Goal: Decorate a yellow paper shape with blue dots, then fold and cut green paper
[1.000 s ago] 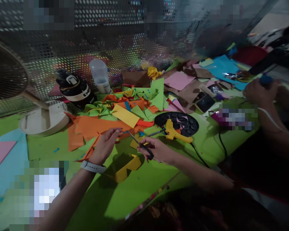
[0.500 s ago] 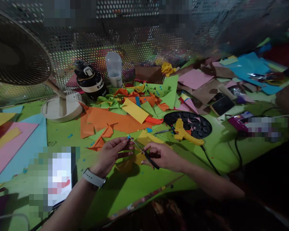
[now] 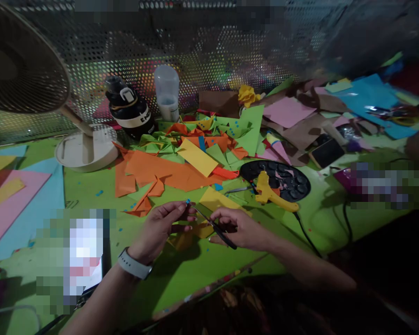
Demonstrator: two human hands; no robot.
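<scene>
My left hand (image 3: 160, 225), with a pale watch strap on its wrist, pinches a tiny blue piece of paper (image 3: 187, 201) between thumb and fingertips. Dark-handled scissors (image 3: 223, 235) are in my right hand (image 3: 239, 228), its fingers curled round the handles. Their thin blades slant up to the left and meet the blue paper at my left fingertips. Beneath the two hands, yellow paper pieces (image 3: 216, 200) lie on the green tabletop (image 3: 195, 274). Small blue scraps (image 3: 218, 187) are scattered nearby.
A yellow glue gun (image 3: 274, 197) rests against a black palette-like tray (image 3: 296, 179), its cord trailing to the front. Orange paper (image 3: 160, 170) lies beyond my hands. At left stand a fan (image 3: 87, 156), a black bottle (image 3: 131, 109) and a lit screen (image 3: 85, 251).
My view has shifted slightly. Both hands keep their grips, and the scissor tips remain at the blue paper, which now looks smaller or turned.
</scene>
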